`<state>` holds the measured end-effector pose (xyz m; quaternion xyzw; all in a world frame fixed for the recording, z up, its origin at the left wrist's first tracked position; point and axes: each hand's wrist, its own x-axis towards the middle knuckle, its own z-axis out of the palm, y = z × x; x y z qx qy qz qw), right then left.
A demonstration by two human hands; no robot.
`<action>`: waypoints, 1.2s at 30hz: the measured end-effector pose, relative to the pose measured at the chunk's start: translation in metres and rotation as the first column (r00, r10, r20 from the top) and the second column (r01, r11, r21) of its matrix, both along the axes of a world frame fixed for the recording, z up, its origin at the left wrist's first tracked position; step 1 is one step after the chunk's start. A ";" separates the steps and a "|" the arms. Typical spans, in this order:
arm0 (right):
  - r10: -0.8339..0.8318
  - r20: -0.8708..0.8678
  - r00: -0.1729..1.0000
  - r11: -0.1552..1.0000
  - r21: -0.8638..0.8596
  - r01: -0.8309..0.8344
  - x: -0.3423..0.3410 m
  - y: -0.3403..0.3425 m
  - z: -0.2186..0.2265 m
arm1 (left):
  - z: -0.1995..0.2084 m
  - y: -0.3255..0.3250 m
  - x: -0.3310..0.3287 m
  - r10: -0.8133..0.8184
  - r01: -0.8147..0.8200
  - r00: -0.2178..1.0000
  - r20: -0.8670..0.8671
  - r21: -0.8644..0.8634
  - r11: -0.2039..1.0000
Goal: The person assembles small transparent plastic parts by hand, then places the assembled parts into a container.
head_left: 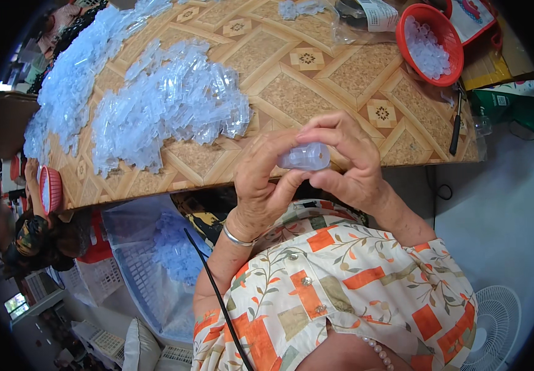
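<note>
Between my two hands, just over the table's near edge, is a small clear plastic piece shaped like a short cup or tube [307, 157], its rounded end turned right. My left hand [266, 168] grips its left end with the fingers wrapped round it. My right hand [347, 157] curls over the other end, thumb below and fingertips above, touching the piece and the left fingers. A wide heap of flat clear plastic pieces [174, 105] lies on the table to the left of my hands.
Another long heap of clear pieces [72, 93] runs along the table's far left. A red basket of small clear parts [451, 43] stands at back right, near a black-handled screwdriver [456, 133]. Below the table's left is a lined crate [134, 247]. Another person's arm [33, 185] reaches a red basket [51, 190].
</note>
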<state>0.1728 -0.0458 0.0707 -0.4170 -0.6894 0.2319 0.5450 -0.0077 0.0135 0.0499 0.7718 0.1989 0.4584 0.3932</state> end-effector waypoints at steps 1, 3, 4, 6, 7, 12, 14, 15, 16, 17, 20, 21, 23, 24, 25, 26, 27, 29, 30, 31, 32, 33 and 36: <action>0.001 -0.003 1.000 1.000 0.000 -0.001 0.000 -0.001 0.003 | -0.001 0.000 -0.001 0.001 -0.001 1.000 -0.003 0.000 1.000; -0.051 0.048 0.998 0.999 0.015 0.051 -0.003 -0.005 0.006 | -0.004 0.000 -0.003 -0.075 0.096 0.990 0.115 -0.190 0.977; -0.052 0.047 0.998 0.999 0.015 0.051 -0.002 -0.005 0.008 | -0.004 0.000 -0.003 -0.076 0.097 0.990 0.115 -0.190 0.977; -0.074 0.110 0.991 0.997 0.034 0.071 -0.001 -0.006 0.009 | -0.003 0.001 -0.002 -0.122 0.147 0.983 0.136 -0.191 0.971; -0.075 0.109 0.991 0.997 0.033 0.072 -0.002 -0.006 0.010 | -0.003 0.001 -0.002 -0.123 0.148 0.983 0.135 -0.192 0.970; -0.087 0.105 0.991 0.996 0.011 0.087 -0.002 -0.008 0.005 | -0.011 0.006 -0.008 -0.169 0.176 0.984 0.060 -0.137 0.975; -0.042 -0.170 0.984 0.996 -0.086 0.027 -0.004 -0.008 -0.003 | 0.001 0.000 -0.003 -0.160 0.186 0.979 0.130 -0.223 0.957; -0.025 -0.435 0.900 0.984 -0.170 -0.055 -0.005 -0.008 -0.008 | 0.005 -0.003 -0.001 -0.147 0.204 0.969 0.198 -0.310 0.929; -0.018 -0.539 0.842 0.965 -0.230 -0.126 -0.001 -0.009 -0.014 | 0.004 0.000 -0.002 -0.164 0.223 0.965 0.202 -0.316 0.922; -0.013 -0.537 0.843 0.965 -0.228 -0.131 -0.001 -0.008 -0.018 | 0.007 -0.001 -0.002 -0.160 0.219 0.966 0.204 -0.313 0.924; -0.003 -0.916 0.401 0.875 -0.197 -0.443 -0.002 -0.007 -0.034 | 0.013 -0.005 0.002 -0.090 0.187 0.963 0.254 -0.386 0.903; -0.001 -0.915 0.403 0.874 -0.197 -0.445 -0.003 -0.006 -0.039 | 0.012 -0.005 0.002 -0.056 0.121 0.977 0.207 -0.315 0.941; 0.007 -0.954 0.298 0.825 -0.163 -0.541 -0.007 -0.006 -0.045 | 0.013 -0.004 0.001 -0.011 0.050 0.987 0.163 -0.238 0.970; 0.010 -0.954 0.299 0.823 -0.162 -0.544 -0.008 -0.006 -0.047 | 0.014 -0.001 0.000 0.020 -0.011 0.996 0.089 -0.101 0.995; -0.010 -0.961 0.278 0.819 -0.167 -0.549 -0.010 -0.005 -0.049 | 0.015 0.001 -0.001 0.063 -0.063 0.998 0.018 0.044 0.997; -0.029 -0.966 0.256 0.814 -0.172 -0.555 -0.012 -0.004 -0.050 | 0.015 0.000 -0.002 0.068 -0.068 0.998 0.018 0.047 0.997; -0.024 -0.966 0.257 0.812 -0.168 -0.559 -0.013 -0.004 -0.051 | 0.016 -0.001 -0.001 0.070 -0.070 0.997 0.019 0.017 0.997; -0.042 -0.975 0.218 0.783 -0.168 -0.599 -0.015 -0.003 -0.054 | 0.016 -0.002 -0.001 0.078 -0.078 0.997 0.021 -0.009 0.997; -0.036 -0.975 0.219 0.780 -0.164 -0.603 -0.016 -0.002 -0.055 | 0.018 -0.003 -0.001 0.095 -0.095 0.995 0.009 -0.012 0.995; -0.057 -0.974 0.218 0.782 -0.179 -0.597 -0.016 -0.003 -0.056 | 0.018 -0.004 -0.001 0.113 -0.113 0.994 -0.004 -0.018 0.993; -0.077 -0.973 0.217 0.784 -0.193 -0.590 -0.016 -0.003 -0.057 | 0.017 -0.004 -0.001 0.120 -0.120 0.993 -0.003 -0.014 0.993; -0.070 -0.973 0.218 0.781 -0.190 -0.595 -0.017 -0.003 -0.057 | 0.015 -0.002 0.000 0.136 -0.136 0.991 0.013 0.023 0.990; -0.053 -0.970 0.235 0.784 -0.186 -0.592 -0.019 -0.005 -0.057 | 0.010 -0.004 0.000 0.170 -0.172 0.985 0.031 0.054 0.984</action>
